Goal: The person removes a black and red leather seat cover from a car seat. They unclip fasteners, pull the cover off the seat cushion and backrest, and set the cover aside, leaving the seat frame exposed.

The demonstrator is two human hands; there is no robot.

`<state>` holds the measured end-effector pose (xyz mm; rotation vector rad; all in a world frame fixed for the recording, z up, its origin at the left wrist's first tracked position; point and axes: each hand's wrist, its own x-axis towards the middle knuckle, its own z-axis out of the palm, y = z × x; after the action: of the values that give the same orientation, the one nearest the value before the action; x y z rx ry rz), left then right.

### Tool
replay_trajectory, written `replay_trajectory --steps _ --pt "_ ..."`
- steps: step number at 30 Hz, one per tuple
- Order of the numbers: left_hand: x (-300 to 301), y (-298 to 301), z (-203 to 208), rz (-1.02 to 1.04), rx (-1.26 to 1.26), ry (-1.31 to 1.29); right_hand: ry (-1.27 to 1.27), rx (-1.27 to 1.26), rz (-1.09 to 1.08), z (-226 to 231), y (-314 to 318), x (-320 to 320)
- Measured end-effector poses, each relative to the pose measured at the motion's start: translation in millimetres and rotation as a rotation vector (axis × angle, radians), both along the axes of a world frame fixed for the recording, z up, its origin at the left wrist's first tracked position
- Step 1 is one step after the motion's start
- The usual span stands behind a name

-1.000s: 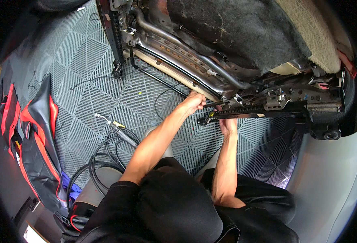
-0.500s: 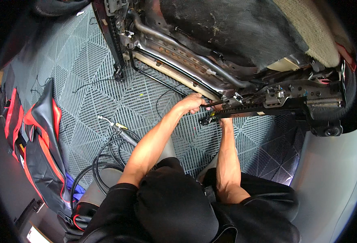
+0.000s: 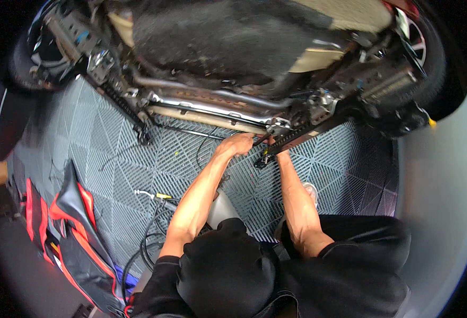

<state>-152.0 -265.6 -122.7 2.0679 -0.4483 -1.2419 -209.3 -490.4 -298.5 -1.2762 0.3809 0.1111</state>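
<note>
A vehicle seat (image 3: 212,42) lies tipped over before me, its dark underside and metal frame showing. From a bracket at its left a thin black bar (image 3: 191,131) runs along the lower edge. My left hand (image 3: 238,144) is closed on the right end of this bar, fingers curled. Just right of it, my right hand (image 3: 282,155) reaches up behind the black toothed seat rail (image 3: 302,139); the rail hides most of its fingers. A second seat rail (image 3: 111,95) slants down on the left.
Grey interlocking grid tiles (image 3: 116,175) make up the floor. Black hoses with a metal-ended fitting (image 3: 162,196) lie left of my arm. Black-and-red covers (image 3: 85,259) lie further left. A grey panel (image 3: 435,212) curves along the right. A wheel (image 3: 421,47) stands at the far right.
My view has shifted, so the seat shows lower and further left, with its left rail in full sight. Both hands stay at the same corner of the frame.
</note>
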Motion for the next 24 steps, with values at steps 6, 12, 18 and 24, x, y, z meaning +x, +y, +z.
replay_trajectory --steps 6,12,18,24 --pt "23.1 27.5 8.5 -0.059 0.288 0.166 0.001 0.518 -0.391 65.9 64.9 12.1" --pt "19.8 -31.4 20.7 -0.225 0.182 0.133 -0.026 -0.252 -0.374 39.2 5.1 0.8" --pt "36.1 -4.0 16.1 -0.259 0.222 0.260 -0.039 -0.174 -0.256 119.8 46.4 12.6" --pt "41.6 -0.7 12.4 -0.305 0.253 0.279 0.009 -0.200 -0.262 85.6 53.0 17.7"
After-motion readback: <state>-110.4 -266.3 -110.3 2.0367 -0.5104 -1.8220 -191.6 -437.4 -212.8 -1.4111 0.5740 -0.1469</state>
